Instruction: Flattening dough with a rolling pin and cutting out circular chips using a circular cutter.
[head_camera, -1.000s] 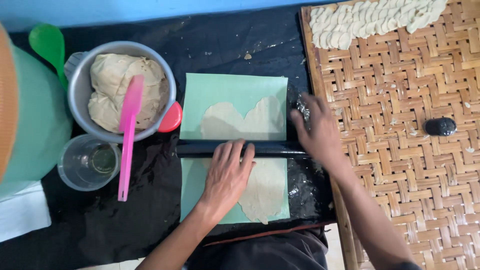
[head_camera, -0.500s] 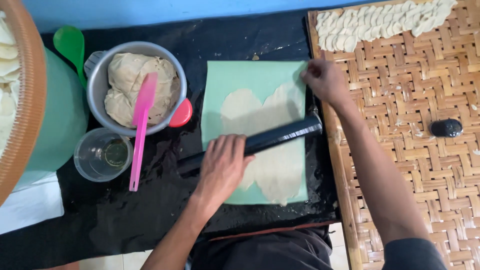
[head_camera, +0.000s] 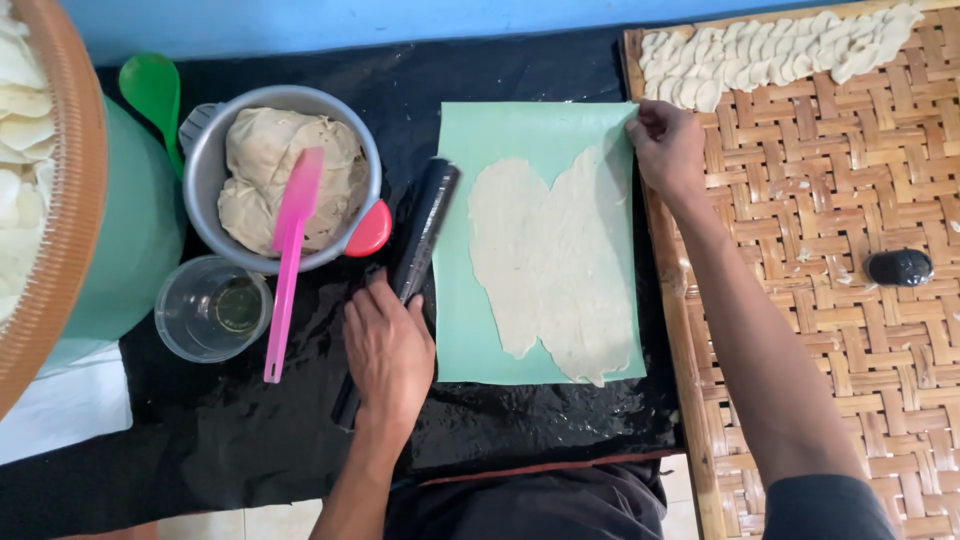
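A thin sheet of pale rolled dough lies on a green mat in the middle of a black plastic cover. A black rolling pin lies at an angle just left of the mat. My left hand rests on the pin's near end, fingers curled over it. My right hand pinches the mat's far right corner, beside the woven bamboo tray.
A metal bowl of dough holds a pink spatula; a red lid sits at its rim. A clear cup of oil stands below it. Far left are a green spoon and a basket. Cut dough pieces and a black object lie on the tray.
The rolling pin has come off the dough and swung to the mat's left side under my left hand. My right hand has stayed at the mat's far right corner.
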